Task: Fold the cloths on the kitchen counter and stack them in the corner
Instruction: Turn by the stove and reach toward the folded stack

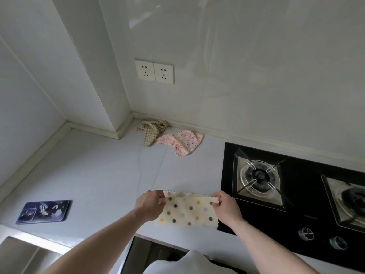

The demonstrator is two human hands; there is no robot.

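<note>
A cream cloth with coloured polka dots (187, 211) lies near the counter's front edge, its far edge lifted. My left hand (150, 204) pinches its far left corner. My right hand (225, 206) pinches its far right corner. Farther back, a crumpled pink speckled cloth (181, 142) lies on the counter. A crumpled beige checked cloth (153, 130) lies in the corner by the wall, touching the pink one.
A black gas hob (296, 220) with two burners and two knobs fills the counter's right side, right beside the dotted cloth. A dark phone (44, 211) lies at the left. A double wall socket (154, 71) sits above the corner.
</note>
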